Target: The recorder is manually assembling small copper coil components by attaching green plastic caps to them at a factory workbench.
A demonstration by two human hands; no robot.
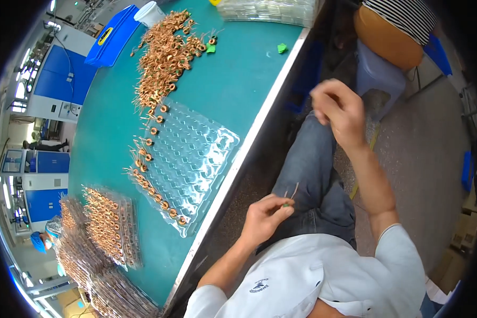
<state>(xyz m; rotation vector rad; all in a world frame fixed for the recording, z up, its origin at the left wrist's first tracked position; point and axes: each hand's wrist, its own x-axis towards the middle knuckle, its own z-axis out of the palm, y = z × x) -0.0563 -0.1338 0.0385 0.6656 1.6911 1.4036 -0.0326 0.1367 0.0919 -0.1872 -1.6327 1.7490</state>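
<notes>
Two hands off the bench, one small coil pinched

Two bare hands held over the lap, away from the teal-topped bench (233,79). Left hand (265,214) closed in a pinch on a small green ring-shaped coil with thin copper leads (288,200), thumb and fingertips pressed together, leads sticking up above the fingers, over the grey-blue trouser leg (312,159). Right hand (336,108) raised higher and further out, fingers curled loosely inward, thumb against the forefinger; anything between them too small to tell. Well apart from both hands, on the bench: clear moulded plastic tray with rows of empty pockets (196,153), a line of copper-wound coils along its left edge. Beyond it, a loose heap of copper-wound ring coils (167,53) spread toward the far end, beside a blue plastic lid (111,37) and a white cup (149,13). Near the lower left, stacked clear trays filled with coils (106,228). Two small green scraps (282,48) lying near the bench edge
</notes>
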